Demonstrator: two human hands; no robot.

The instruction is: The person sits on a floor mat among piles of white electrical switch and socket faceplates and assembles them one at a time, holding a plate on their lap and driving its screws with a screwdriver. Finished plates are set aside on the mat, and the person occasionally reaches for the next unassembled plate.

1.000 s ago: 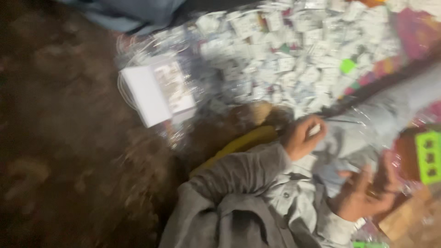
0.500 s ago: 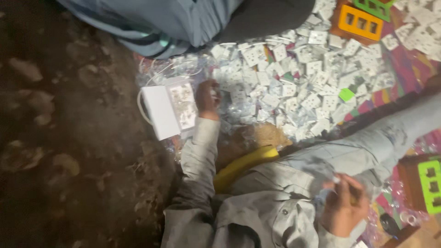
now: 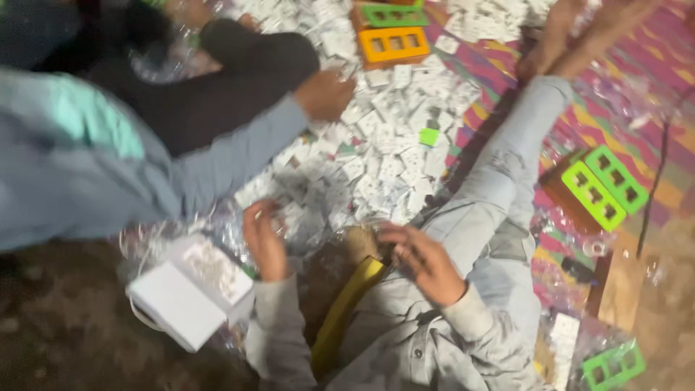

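Note:
My left hand rests on crinkled clear plastic bags beside an open white box; its fingers are curled and blur hides whether it holds anything. My right hand hovers over my lap with its fingers apart, next to a yellow strip and a tan lump. In front of both hands spreads a heap of small white square pieces, with one green piece among them. My leg in pale jeans stretches to the upper right.
Another person leans in from the left, a grey-blue sleeve and hand on the heap. Orange and green slotted frames lie at the top, green ones on the striped mat at right, another at bottom right. Dark floor on the left.
My right hand has come up from the lower right to my lap. The other person's arm has reached across onto the white pieces. My left hand stays by the white box.

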